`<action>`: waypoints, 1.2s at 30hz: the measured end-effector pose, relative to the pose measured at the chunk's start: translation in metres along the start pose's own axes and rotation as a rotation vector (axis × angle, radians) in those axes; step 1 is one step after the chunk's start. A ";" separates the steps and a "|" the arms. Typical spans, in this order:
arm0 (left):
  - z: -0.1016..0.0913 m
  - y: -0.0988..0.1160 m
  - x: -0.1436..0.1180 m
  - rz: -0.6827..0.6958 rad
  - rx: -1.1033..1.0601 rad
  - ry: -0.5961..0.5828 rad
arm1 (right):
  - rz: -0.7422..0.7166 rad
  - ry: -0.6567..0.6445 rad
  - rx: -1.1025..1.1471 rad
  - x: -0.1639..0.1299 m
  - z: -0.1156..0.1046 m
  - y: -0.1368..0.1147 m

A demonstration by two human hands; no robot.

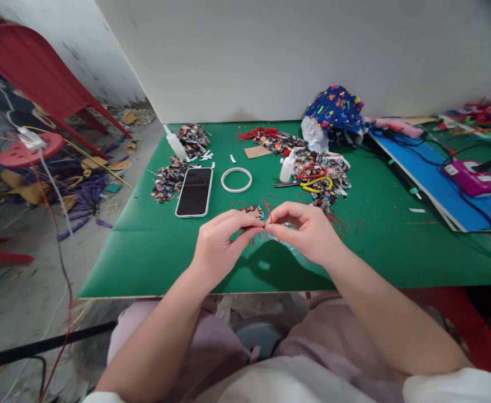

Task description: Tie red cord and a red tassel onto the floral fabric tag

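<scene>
My left hand and my right hand meet fingertip to fingertip above the green table. Between the pinched fingers runs a thin red thread. Just behind the fingers lies a small patterned fabric piece on the table. More red thread is strewn to the right of my right hand.
A phone lies face up beside a white tape ring. Fabric scraps, two glue bottles, scissors with coloured handles and a blue cloth heap sit further back. A blue board with a purple tool lies right.
</scene>
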State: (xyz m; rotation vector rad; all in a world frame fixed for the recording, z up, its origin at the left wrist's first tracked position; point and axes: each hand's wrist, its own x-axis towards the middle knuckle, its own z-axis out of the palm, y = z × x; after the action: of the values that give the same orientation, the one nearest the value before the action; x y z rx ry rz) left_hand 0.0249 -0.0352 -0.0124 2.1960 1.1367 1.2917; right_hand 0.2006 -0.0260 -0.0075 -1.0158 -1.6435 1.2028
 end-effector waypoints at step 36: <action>0.014 -0.008 -0.010 0.212 0.054 0.144 | 0.572 -0.085 0.887 0.004 0.011 0.010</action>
State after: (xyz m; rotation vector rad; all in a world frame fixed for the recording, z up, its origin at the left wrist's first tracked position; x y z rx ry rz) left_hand 0.0310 -0.0365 -0.0305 2.3470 1.0225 1.5454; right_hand 0.1905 -0.0230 -0.0181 -0.8480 -0.6889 2.1036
